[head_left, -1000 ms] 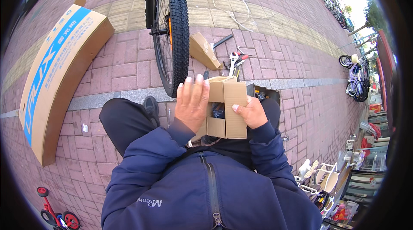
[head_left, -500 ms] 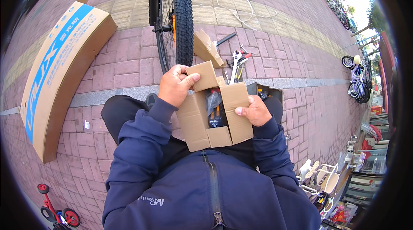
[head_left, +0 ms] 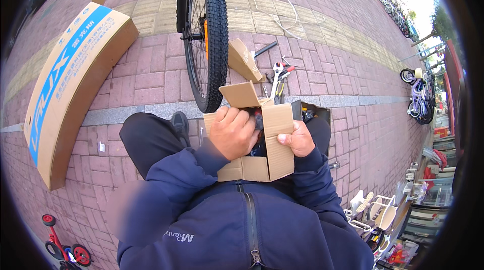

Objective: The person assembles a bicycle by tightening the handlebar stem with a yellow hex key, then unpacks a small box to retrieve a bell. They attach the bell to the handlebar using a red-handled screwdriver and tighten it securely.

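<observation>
A small cardboard box with its flaps folded out rests over my lap. My left hand is inside its opening, fingers curled and their tips hidden. Against those fingers shows a dark, plastic-wrapped item with a bit of red; most of it is covered by the hand. My right hand grips the box's right flap, thumb on top and the other fingers behind. The far flap stands up beyond my left hand.
A bicycle wheel stands just ahead. Beside it lie a cardboard piece, an adjustable wrench and several pliers. An open dark case sits by my right knee. A long carton lies left; white bicycle parts lie right.
My left hand has let go of the far flap and moved down into the box, covering its contents. The right hand still holds the right flap, and the box has shifted slightly.
</observation>
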`<state>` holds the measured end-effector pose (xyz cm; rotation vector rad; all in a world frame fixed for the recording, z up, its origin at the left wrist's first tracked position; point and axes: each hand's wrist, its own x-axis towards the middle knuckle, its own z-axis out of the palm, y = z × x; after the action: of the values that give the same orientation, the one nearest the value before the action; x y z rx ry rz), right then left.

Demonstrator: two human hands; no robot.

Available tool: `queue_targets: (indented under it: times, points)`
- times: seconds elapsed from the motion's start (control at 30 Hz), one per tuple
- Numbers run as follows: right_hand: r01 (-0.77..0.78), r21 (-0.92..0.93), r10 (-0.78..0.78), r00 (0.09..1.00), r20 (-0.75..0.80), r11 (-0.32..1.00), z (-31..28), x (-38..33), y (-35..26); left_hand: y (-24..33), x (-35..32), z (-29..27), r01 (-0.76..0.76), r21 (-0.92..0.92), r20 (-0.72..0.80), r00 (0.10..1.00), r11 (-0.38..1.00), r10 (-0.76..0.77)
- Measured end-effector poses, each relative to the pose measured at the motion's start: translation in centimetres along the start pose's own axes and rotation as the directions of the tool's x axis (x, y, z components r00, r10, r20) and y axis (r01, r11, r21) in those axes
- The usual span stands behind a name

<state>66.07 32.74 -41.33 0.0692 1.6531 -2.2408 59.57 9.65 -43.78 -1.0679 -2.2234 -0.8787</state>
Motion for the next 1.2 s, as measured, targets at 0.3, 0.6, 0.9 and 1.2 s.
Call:
queue_targets:
  times: [0.3, 0.6, 0.9, 1.2]
  points:
    - [-0.065, -0.269, 0.044, 0.996, -0.083, 0.961, 0.4, 1.3, 1.4, -0.8, -1.5, 2.5, 0.075, 0.085, 0.265, 0.96, 0.994, -0.095]
    - [-0.075, -0.321, -0.024, 0.956, -0.293, 0.944, -0.5, 2.1, 4.1, -3.7, 0.0, -2.3, 0.488, -0.855, 0.507, 0.71, -0.177, -0.489]
    - [0.109, -0.045, -0.118, 0.928, -0.354, 0.993, -3.0, 1.2, 3.4, -7.0, -3.0, -1.9, 0.182, -0.654, 0.711, 0.478, -0.734, -0.515]
    - [0.201, -0.073, -0.214, 0.912, -0.351, 0.977, -3.9, 1.4, 3.0, -3.2, -6.0, 0.5, 0.287, -0.585, 0.798, 0.374, -0.759, -0.473]
